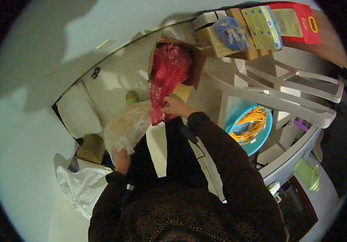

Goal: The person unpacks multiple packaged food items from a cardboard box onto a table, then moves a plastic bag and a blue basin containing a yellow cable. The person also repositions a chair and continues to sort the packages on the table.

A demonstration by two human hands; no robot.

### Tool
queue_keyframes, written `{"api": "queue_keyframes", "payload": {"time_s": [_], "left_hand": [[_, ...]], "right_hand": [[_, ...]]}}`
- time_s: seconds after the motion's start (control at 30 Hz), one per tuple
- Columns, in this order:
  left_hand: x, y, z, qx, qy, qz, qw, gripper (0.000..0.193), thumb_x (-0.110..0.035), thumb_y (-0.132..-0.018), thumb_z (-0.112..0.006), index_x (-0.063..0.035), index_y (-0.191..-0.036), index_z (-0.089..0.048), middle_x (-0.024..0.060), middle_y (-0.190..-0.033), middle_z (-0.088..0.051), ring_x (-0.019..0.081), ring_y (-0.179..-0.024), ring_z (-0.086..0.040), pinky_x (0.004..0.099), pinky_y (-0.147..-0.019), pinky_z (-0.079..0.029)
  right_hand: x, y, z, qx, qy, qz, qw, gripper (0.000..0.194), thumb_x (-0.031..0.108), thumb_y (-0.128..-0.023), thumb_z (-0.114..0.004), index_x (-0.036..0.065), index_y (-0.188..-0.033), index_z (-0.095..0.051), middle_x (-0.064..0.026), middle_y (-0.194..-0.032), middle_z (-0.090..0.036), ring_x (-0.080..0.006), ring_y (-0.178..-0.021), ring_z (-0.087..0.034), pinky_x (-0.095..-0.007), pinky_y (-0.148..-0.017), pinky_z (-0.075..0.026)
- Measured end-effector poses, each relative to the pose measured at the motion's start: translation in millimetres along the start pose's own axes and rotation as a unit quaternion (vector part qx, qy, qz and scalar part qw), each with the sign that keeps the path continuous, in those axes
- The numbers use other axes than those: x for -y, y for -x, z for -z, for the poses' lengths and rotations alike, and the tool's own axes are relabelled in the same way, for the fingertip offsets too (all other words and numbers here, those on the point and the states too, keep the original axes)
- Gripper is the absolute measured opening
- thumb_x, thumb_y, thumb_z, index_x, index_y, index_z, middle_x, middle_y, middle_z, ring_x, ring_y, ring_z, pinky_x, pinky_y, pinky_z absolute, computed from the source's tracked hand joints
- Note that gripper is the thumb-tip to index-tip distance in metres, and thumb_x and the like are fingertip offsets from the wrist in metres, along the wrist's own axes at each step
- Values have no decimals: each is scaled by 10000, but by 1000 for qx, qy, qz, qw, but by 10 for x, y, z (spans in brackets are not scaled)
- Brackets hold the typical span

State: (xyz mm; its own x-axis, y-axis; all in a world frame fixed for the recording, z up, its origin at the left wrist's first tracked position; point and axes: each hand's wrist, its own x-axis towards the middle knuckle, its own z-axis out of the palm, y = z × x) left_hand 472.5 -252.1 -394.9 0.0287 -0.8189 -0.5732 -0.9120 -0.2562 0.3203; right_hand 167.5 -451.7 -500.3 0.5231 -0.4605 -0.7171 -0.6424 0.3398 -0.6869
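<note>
My left hand [122, 161] grips the lower end of a translucent plastic bag [128, 125], which holds something pale. My right hand [176, 107] has its fingers closed on the lower end of a red mesh sack [170, 71]. That sack hangs out of an opened cardboard box [199, 69] on the floor. Just past my right hand a small green thing shows in part, too hidden to name. Beyond the plastic bag a round green-and-brown object [132, 97] rests on the floor; I cannot tell what it is.
White chair [282, 90] lies on its side at right, by a blue basin [267, 133] holding coiled orange cable [252, 124]. Boxes [221, 54] and a red carton [302, 24] are stacked at far right. A white woven sack [82, 184] and a brown block [91, 148] lie left.
</note>
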Motion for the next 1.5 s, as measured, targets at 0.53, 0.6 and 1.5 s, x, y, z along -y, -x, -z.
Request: {"api": "queue_keyframes", "payload": {"time_s": [0.53, 0.6, 1.5], "left_hand": [[-956, 234, 2122, 130, 193, -77, 970, 300, -157, -848, -578, 12, -1083, -497, 224, -1055, -551, 413, -935, -523, 470, -767, -435], [-1192, 204, 2409, 64, 108, -202, 971, 302, -169, -842, -608, -8, -1081, -518, 170, -1035, -585, 312, -905, -554, 423, -746, -454], [-3360, -1076, 1835, 237, 531, 9, 814, 209, -271, -907, -560, -66, -947, -556, 32, -757, -565, 116, -611, -494, 279, -566, -397]], "right_hand": [[142, 1262, 152, -237, -194, -74, 949, 280, 209, -834, -591, 10, -1030, -572, -83, -830, -636, -146, -748, -615, -290, -629, -482], [107, 1466, 90, -220, -228, -134, 939, 262, 200, -836, -575, 8, -1015, -570, -77, -826, -638, -135, -718, -611, -281, -590, -472], [-768, 2889, -583, -299, -511, -236, 771, 207, 201, -884, -516, 26, -990, -542, -91, -858, -635, -162, -719, -634, -303, -573, -482]]}}
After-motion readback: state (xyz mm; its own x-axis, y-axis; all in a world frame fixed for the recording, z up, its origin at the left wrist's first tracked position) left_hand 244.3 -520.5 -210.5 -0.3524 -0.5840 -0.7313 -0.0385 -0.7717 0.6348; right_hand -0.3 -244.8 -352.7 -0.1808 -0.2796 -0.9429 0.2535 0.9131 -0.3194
